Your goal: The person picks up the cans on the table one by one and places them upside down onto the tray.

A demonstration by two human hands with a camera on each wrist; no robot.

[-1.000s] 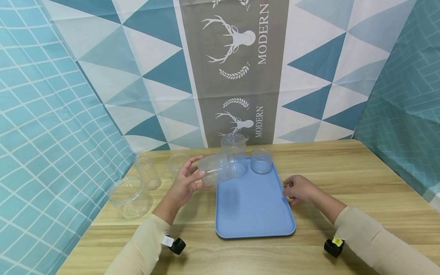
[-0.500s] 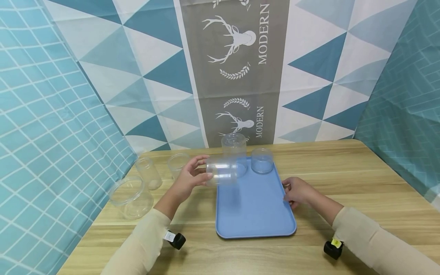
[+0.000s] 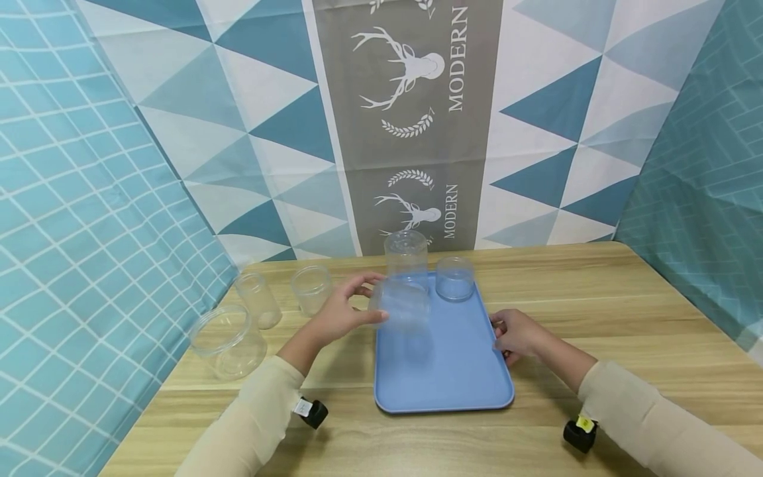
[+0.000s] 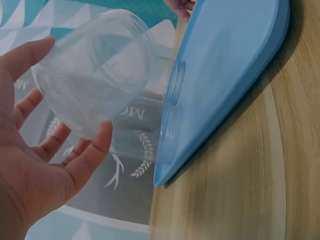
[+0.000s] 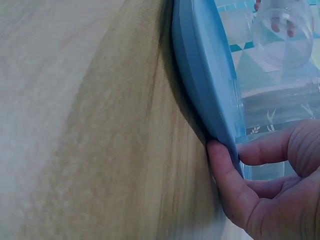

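Note:
A clear jar (image 3: pixel 406 305), lying nearly on its side in the air over the blue tray (image 3: pixel 444 377), is held at its base end by my left hand (image 3: pixel 340 317). Its mouth faces right, away from the palm, and the left wrist view shows thumb and fingers spread round the jar's bottom (image 4: pixel 75 95). My right hand (image 3: pixel 516 333) pinches the tray's right rim between thumb and fingers, as the right wrist view shows too. At the tray's far end stand a tall clear jar (image 3: pixel 406 248) and a short clear jar (image 3: pixel 455 281); the held jar partly covers the tall one.
Left of the tray, on the wooden table (image 3: pixel 334 430), stand a wide clear jar (image 3: pixel 229 348), a slim jar (image 3: pixel 259 301) and a small jar (image 3: pixel 311 295). A patterned cloth (image 3: pixel 411 146) hangs behind the table's far edge, with blue cloths at both sides.
My left hand has carried the jar rightward, from the tray's left edge to over the tray. The right hand has closed in on the tray's rim and stayed there.

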